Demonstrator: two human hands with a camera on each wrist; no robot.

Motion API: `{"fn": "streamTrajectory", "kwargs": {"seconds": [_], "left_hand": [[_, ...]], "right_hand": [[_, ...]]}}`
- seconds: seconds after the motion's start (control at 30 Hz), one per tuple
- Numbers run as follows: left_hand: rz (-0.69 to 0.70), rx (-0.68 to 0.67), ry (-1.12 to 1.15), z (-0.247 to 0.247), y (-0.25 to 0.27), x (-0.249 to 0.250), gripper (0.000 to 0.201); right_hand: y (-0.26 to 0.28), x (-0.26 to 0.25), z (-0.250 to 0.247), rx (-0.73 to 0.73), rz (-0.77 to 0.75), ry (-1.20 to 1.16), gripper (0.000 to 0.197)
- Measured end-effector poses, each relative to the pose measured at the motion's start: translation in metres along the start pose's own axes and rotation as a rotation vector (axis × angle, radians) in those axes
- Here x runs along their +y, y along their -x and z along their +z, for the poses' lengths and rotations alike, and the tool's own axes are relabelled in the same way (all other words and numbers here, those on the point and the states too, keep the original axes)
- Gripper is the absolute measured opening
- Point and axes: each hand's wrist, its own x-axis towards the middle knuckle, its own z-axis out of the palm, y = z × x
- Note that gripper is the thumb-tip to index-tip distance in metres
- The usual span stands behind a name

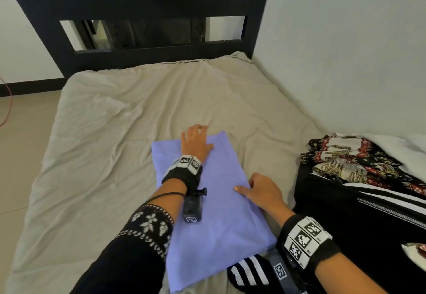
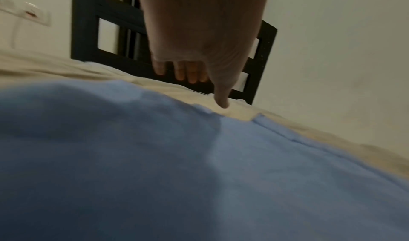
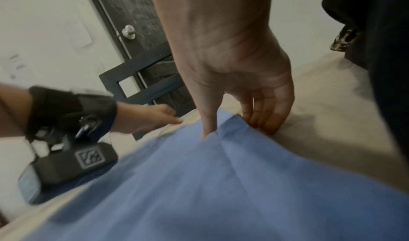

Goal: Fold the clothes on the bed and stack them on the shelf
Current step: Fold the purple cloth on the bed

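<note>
Blue cloth (image 1: 221,201) is laid folded on the bed (image 1: 103,132); its far end is pressed by the left hand (image 1: 196,142), fingers released and flat; its right edge is pinched by the right hand (image 1: 260,192).

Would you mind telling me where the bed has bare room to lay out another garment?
Bare sheet lies between the blue cloth and the headboard, and along the bed's left edge. The right is crowded: a clothes pile reaches the wall, beside the right hand.
</note>
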Motion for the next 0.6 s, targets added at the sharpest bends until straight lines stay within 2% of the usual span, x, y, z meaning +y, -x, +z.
{"fn": "streamTrajectory", "kwargs": {"seconds": [0.1, 0.17, 0.2, 0.27, 0.33, 0.4, 0.47, 0.6], "left_hand": [[-0.414, 0.077, 0.029, -0.021, 0.019, -0.047, 0.070], [-0.667, -0.009, 0.152, -0.031, 0.030, -0.077, 0.079], [-0.725, -0.063, 0.254, -0.032, 0.033, -0.089, 0.082], [-0.713, -0.157, 0.429, -0.031, 0.031, -0.103, 0.080], [-0.685, -0.220, 0.516, -0.029, 0.026, -0.109, 0.075], [-0.696, -0.238, 0.590, -0.024, 0.022, -0.114, 0.070], [-0.726, -0.193, 0.707, -0.020, 0.019, -0.122, 0.063], [-0.708, -0.097, 0.863, -0.004, 0.015, -0.164, 0.049]], "right_hand": [[-0.002, 0.000, 0.004, -0.061, 0.030, -0.077, 0.059], [-0.003, -0.001, 0.001, -0.155, 0.036, -0.214, 0.050], [-0.001, -0.003, -0.002, -0.196, 0.033, -0.292, 0.041], [0.000, -0.005, -0.008, -0.303, 0.022, -0.430, 0.038], [0.003, -0.005, -0.012, -0.453, 0.014, -0.579, 0.061], [0.008, -0.001, -0.015, -0.576, 0.028, -0.612, 0.080], [0.013, 0.003, -0.016, -0.571, 0.007, -0.519, 0.081], [0.009, 0.002, -0.009, -0.418, 0.039, -0.469, 0.072]]}}
